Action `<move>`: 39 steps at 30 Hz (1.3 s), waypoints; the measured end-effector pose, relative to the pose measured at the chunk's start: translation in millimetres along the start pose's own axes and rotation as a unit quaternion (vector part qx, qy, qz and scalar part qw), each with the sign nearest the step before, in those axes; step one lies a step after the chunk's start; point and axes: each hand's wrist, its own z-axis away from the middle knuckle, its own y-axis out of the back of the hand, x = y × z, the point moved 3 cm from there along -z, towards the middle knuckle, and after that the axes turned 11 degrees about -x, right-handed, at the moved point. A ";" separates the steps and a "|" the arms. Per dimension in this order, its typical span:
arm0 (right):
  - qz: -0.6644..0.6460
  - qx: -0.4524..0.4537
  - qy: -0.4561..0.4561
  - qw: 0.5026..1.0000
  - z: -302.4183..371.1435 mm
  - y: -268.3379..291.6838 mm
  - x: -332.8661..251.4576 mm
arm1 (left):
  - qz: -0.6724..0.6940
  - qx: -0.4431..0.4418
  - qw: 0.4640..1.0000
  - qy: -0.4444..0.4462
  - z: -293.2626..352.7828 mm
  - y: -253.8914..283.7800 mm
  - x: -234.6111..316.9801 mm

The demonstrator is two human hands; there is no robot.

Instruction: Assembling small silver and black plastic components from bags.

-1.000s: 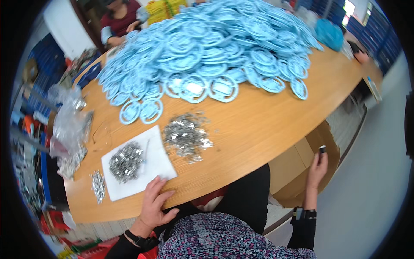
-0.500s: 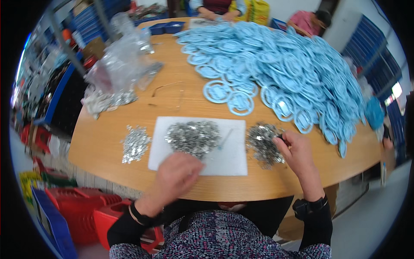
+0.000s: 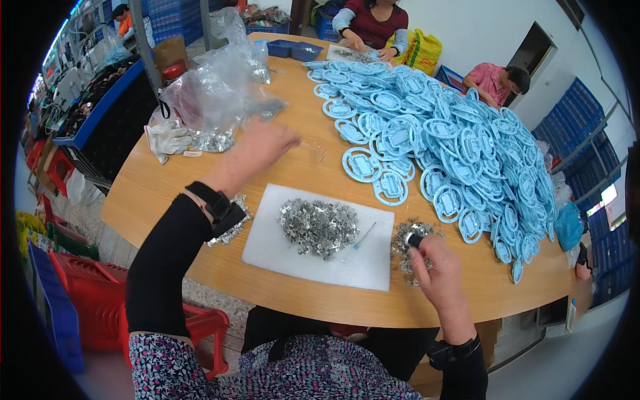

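Observation:
My left hand (image 3: 263,145) is stretched far across the table, its fingers pinched at a thin-rimmed pair of eyeglasses (image 3: 313,151), which shows only faintly. Between the fingers of my right hand (image 3: 438,270) is a small black round piece with a whitish end (image 3: 414,240), just over a pile of small shiny metal pieces (image 3: 405,260). A white foam sheet (image 3: 270,257) in front of me carries a larger heap of small metal pieces (image 3: 319,228). On that sheet, right of the heap, lies a thin stick-like tool (image 3: 365,235). My left forearm partly hides another metal pile (image 3: 235,233).
Light-blue round plastic parts (image 3: 427,133) form a big heap at the right and back. Clear plastic bags (image 3: 217,100) and a white glove (image 3: 168,139) lie at the left, blue trays (image 3: 293,49) at the back. Two people sit beyond. A red chair (image 3: 93,293) stands lower left.
My left hand has moved from the foam sheet's near edge out to the eyeglasses. My right hand stays at the right metal pile with the black piece. The view has shifted.

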 end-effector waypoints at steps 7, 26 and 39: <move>0.000 0.116 0.047 0.992 -37.5 49.9 -52.0 | 0.079 0.194 0.953 -0.221 -3.1 123.7 134.5; -0.299 0.100 -0.180 0.932 74.5 91.8 -7.4 | 0.742 0.071 0.666 -0.032 87.8 54.4 215.0; -0.452 0.294 -0.043 0.841 106.8 112.0 -48.3 | 0.706 0.035 0.651 -0.277 98.6 126.6 243.4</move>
